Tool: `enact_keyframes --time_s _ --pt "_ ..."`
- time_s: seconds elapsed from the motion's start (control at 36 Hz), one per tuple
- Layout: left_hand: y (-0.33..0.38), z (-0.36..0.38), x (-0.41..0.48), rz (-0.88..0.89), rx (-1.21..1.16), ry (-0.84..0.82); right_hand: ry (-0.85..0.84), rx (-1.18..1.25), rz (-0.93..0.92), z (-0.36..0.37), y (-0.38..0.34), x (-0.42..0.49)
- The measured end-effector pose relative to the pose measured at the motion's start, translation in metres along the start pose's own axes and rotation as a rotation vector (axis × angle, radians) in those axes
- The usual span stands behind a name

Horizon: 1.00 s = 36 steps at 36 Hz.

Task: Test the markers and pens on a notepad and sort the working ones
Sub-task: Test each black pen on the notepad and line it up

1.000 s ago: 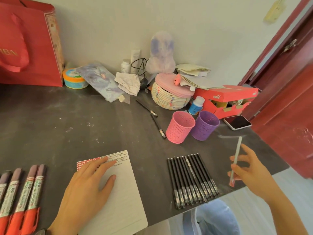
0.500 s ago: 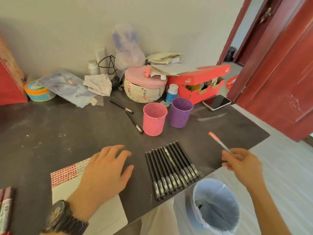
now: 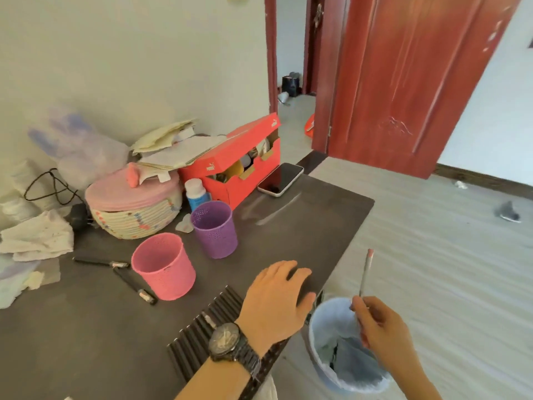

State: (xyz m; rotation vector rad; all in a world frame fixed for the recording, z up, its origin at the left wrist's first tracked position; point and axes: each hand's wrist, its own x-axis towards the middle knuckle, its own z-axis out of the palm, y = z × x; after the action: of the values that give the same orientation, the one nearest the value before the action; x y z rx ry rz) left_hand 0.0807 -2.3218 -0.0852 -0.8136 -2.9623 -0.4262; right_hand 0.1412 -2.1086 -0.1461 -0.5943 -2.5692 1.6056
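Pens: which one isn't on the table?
The pale pink-tipped pen, pinched upright by the right hand over the blue bin; the black pens all lie flat on the table.

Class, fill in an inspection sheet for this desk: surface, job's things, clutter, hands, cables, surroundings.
Surface: dark table, smeared.
Job's things: row of black pens, partly covered; pink cup and purple cup upright; two loose pens nearby.
Clutter: woven basket, red shoebox, phone, bottle.
Hands: left hand rests on the table edge; right hand pinches a red-tipped pen above the bin.
Cables: black cable by the wall.
Surroundings: red door open.
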Motion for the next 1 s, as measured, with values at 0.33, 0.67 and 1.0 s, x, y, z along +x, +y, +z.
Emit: enact_keyframes --time_s 0.33,0.67,1.0 --pt "-0.004 0.040 0.041 0.058 0.150 -0.092 -0.051 0.113 0.559 0.040 0.154 0.022" --pt "-0.004 0.045 0.043 0.072 0.122 -0.037 -0.154 -0.096 0.852 0.095 0.218 0.075" --pt "-0.003 0.046 0.043 0.036 0.097 -0.051 -0.250 -0.360 0.812 0.130 0.224 0.093"
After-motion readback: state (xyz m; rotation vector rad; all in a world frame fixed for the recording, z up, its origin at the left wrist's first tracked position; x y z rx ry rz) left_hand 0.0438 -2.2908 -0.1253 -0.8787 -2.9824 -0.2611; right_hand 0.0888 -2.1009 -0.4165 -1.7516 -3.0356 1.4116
